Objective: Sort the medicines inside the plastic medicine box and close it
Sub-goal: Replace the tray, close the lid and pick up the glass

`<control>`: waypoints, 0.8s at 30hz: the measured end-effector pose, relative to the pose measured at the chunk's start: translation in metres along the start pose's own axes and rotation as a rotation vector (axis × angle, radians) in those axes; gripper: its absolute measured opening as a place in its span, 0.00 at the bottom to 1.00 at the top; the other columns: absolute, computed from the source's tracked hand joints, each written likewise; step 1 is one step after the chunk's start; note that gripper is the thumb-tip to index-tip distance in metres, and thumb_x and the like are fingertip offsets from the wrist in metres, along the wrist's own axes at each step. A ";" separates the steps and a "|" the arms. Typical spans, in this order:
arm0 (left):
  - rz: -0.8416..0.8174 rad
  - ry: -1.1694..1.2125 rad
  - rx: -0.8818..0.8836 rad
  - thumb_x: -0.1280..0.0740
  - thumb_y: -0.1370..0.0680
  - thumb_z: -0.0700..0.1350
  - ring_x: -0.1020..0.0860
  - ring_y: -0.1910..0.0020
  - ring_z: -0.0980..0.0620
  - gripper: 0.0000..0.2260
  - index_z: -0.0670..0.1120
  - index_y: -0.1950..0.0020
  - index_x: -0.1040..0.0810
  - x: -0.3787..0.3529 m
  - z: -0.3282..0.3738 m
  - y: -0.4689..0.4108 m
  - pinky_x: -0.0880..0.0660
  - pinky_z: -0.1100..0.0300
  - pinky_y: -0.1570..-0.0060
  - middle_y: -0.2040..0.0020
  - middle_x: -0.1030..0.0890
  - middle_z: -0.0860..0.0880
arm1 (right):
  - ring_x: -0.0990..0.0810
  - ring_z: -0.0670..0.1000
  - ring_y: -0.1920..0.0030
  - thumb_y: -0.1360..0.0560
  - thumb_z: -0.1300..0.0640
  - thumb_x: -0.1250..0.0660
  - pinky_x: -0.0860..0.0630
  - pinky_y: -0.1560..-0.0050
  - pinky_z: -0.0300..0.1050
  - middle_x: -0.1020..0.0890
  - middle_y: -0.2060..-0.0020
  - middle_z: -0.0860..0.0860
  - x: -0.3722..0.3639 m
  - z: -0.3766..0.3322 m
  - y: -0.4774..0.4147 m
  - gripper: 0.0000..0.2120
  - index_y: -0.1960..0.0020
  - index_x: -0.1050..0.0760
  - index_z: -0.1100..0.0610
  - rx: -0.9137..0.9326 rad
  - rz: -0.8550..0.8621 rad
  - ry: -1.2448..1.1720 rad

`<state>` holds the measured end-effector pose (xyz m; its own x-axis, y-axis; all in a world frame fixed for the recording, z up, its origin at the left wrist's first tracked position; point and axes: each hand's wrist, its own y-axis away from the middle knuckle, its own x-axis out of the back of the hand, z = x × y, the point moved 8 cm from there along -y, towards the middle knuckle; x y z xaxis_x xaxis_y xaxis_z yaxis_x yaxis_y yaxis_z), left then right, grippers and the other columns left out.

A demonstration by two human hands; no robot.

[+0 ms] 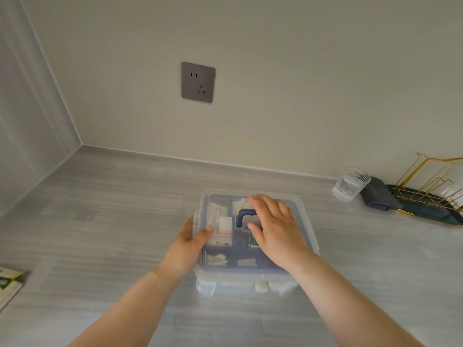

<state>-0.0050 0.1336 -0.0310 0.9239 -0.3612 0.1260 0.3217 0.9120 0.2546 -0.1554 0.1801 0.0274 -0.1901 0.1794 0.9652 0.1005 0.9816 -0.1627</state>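
A translucent plastic medicine box (304, 216) stands on the grey counter with its clear lid lying on top. Through the lid I see a dark blue divided tray with a blue handle (241, 216), white medicine packets (220, 227) on the left and small white items (216, 259) in a front compartment. My left hand (193, 242) grips the box's left edge, thumb on the lid. My right hand (275, 229) lies flat on the lid's middle, fingers spread, covering part of the tray. A front latch (260, 288) hangs at the near side.
A ribbed drinking glass (350, 184) stands at the back right, beside a folded dark cloth (378, 196) and a gold wire rack on a dark tray (431, 194). A green-printed paper packet (10, 284) lies at the left edge. A wall socket (198, 82) sits above the counter.
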 end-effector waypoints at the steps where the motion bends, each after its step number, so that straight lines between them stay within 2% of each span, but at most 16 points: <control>1: 0.000 0.005 0.004 0.40 0.24 0.45 0.28 0.50 0.49 0.15 0.50 0.37 0.32 0.000 -0.001 -0.001 0.31 0.53 0.46 0.49 0.25 0.50 | 0.44 0.53 0.29 0.23 0.51 0.46 0.48 0.30 0.47 0.43 0.27 0.51 -0.004 0.002 -0.002 0.25 0.28 0.48 0.52 -0.005 -0.042 -0.002; 4: 0.005 0.001 0.023 0.40 0.23 0.46 0.27 0.47 0.47 0.16 0.51 0.35 0.34 0.000 -0.004 -0.006 0.31 0.52 0.44 0.46 0.26 0.49 | 0.54 0.50 0.26 0.23 0.47 0.49 0.59 0.28 0.44 0.51 0.25 0.49 -0.015 0.008 -0.007 0.26 0.28 0.52 0.51 -0.025 -0.144 -0.008; 7: 0.030 -0.052 0.046 0.43 0.23 0.50 0.26 0.49 0.46 0.16 0.51 0.35 0.34 0.002 -0.004 -0.011 0.28 0.55 0.53 0.45 0.25 0.48 | 0.56 0.48 0.26 0.22 0.46 0.51 0.63 0.28 0.44 0.52 0.25 0.48 -0.021 0.010 -0.010 0.25 0.28 0.53 0.50 -0.025 -0.182 -0.010; 9: 0.032 -0.108 0.070 0.47 0.22 0.51 0.26 0.45 0.44 0.16 0.49 0.36 0.33 0.002 -0.001 -0.018 0.26 0.51 0.50 0.43 0.25 0.45 | 0.57 0.48 0.26 0.23 0.45 0.51 0.63 0.28 0.44 0.53 0.25 0.48 -0.023 0.011 -0.011 0.25 0.28 0.52 0.49 -0.028 -0.194 -0.020; 10: 0.034 -0.118 0.074 0.48 0.21 0.51 0.27 0.44 0.43 0.16 0.46 0.38 0.32 0.002 0.002 -0.023 0.28 0.50 0.46 0.42 0.25 0.44 | 0.57 0.48 0.26 0.23 0.45 0.51 0.63 0.28 0.44 0.53 0.25 0.47 -0.023 0.012 -0.013 0.25 0.28 0.52 0.49 -0.032 -0.197 -0.022; 12: 0.039 -0.123 0.078 0.50 0.21 0.50 0.27 0.47 0.45 0.15 0.44 0.47 0.28 0.001 0.011 -0.033 0.32 0.54 0.46 0.46 0.25 0.44 | 0.57 0.48 0.26 0.23 0.44 0.50 0.61 0.27 0.46 0.52 0.25 0.47 -0.023 0.012 -0.016 0.26 0.28 0.51 0.48 -0.035 -0.201 -0.020; 13: 0.043 -0.126 0.080 0.50 0.21 0.50 0.27 0.48 0.44 0.15 0.44 0.49 0.27 0.001 0.014 -0.038 0.32 0.54 0.45 0.47 0.24 0.44 | 0.56 0.48 0.26 0.23 0.44 0.50 0.60 0.27 0.47 0.51 0.25 0.47 -0.023 0.013 -0.018 0.26 0.28 0.50 0.48 -0.034 -0.196 -0.024; 16: 0.084 -0.102 0.068 0.47 0.21 0.50 0.28 0.41 0.41 0.16 0.43 0.41 0.28 0.002 0.015 -0.050 0.33 0.50 0.36 0.40 0.24 0.42 | 0.52 0.50 0.26 0.24 0.45 0.47 0.57 0.27 0.49 0.48 0.25 0.50 -0.008 0.029 -0.022 0.24 0.29 0.45 0.50 -0.095 -0.069 -0.073; 18: 0.094 0.040 0.062 0.43 0.22 0.49 0.28 0.44 0.47 0.15 0.46 0.38 0.30 0.003 0.012 -0.045 0.33 0.56 0.40 0.41 0.26 0.48 | 0.49 0.52 0.26 0.24 0.48 0.44 0.53 0.28 0.48 0.45 0.26 0.53 0.009 0.060 -0.019 0.24 0.30 0.43 0.53 -0.251 0.072 -0.121; 20: 0.046 0.195 0.065 0.42 0.22 0.47 0.27 0.48 0.50 0.14 0.48 0.37 0.31 -0.001 0.007 -0.037 0.33 0.57 0.47 0.44 0.26 0.49 | 0.45 0.54 0.27 0.24 0.52 0.42 0.49 0.29 0.45 0.42 0.27 0.56 0.011 0.092 -0.007 0.24 0.30 0.42 0.56 -0.416 0.088 -0.266; 24: 0.065 0.258 0.049 0.43 0.22 0.47 0.29 0.45 0.52 0.17 0.50 0.34 0.35 -0.002 0.007 -0.029 0.32 0.59 0.47 0.41 0.28 0.50 | 0.40 0.51 0.29 0.23 0.57 0.44 0.43 0.33 0.40 0.39 0.28 0.54 -0.011 0.107 0.013 0.23 0.29 0.45 0.56 -0.579 0.044 -0.769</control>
<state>-0.0172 0.1062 -0.0323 0.9665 -0.2351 -0.1033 0.2556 0.9189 0.3006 -0.2569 0.1981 -0.0069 -0.7418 0.4119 0.5292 0.5503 0.8249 0.1293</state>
